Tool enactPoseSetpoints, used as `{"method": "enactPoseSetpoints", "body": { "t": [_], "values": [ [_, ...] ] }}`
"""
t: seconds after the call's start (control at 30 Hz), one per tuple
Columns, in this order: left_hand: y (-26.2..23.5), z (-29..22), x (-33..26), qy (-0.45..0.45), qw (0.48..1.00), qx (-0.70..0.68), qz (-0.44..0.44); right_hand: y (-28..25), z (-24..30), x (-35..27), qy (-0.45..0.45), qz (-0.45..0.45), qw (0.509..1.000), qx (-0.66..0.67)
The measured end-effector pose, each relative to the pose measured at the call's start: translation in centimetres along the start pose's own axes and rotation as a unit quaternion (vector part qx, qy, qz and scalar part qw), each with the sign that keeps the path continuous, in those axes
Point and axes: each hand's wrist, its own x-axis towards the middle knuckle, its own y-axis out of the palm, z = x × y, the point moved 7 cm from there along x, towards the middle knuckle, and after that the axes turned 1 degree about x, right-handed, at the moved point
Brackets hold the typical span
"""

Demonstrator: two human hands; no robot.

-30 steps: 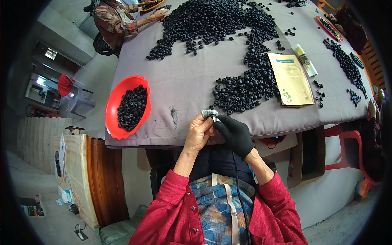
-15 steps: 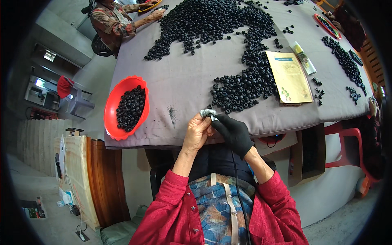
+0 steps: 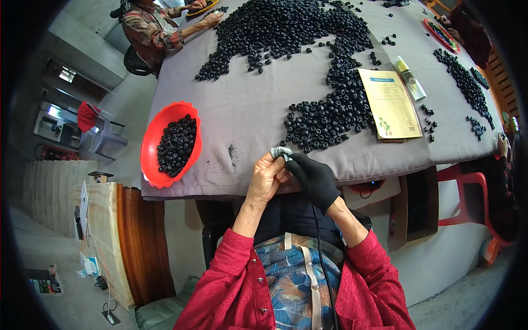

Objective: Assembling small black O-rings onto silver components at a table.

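Note:
Just over the near edge of the cloth-covered table (image 3: 258, 104), my two hands meet at the fingertips. My left hand (image 3: 265, 180) is bare apart from a grey-white wrap (image 3: 279, 151) round one finger, and its fingers are pinched. A black glove covers my right hand (image 3: 315, 179), whose thumb and fingers press against the left fingertips. Whatever sits between them is too small and hidden to name. Right beyond my hands lie many small black ring-shaped pieces (image 3: 324, 122), joining a larger heap (image 3: 275, 27). More such pieces fill part of a red scalloped basin (image 3: 148, 146) to the left.
A yellow printed packet (image 3: 391, 104) lies right of the pieces, beside a capped bottle (image 3: 405, 70). One person (image 3: 151, 30) works at the far left, others at the right edge near a red-rimmed dish (image 3: 441, 36). A cardboard box (image 3: 413, 206) and red chair (image 3: 467, 198) stand below right.
My hands stay together in nearly the same place, with only a tiny shift of the fingers. The basin and the black pieces look unchanged.

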Motion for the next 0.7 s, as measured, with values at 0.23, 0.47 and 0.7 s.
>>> {"method": "enactPoseSetpoints", "body": {
  "t": [0.23,0.47,0.7],
  "values": [
    [-0.2,0.08,0.02,0.014,1.0,0.009,-0.003,0.12,-0.05,0.04,0.002,-0.003,1.0,-0.017],
    [0.06,-0.12,-0.01,0.021,0.999,0.025,-0.007,0.19,-0.16,0.06,0.015,-0.004,1.0,-0.006],
    [-0.3,0.0,-0.07,0.022,0.999,0.035,-0.015,0.23,-0.04,0.08,0.025,-0.001,1.0,-0.002]
  ]
}}
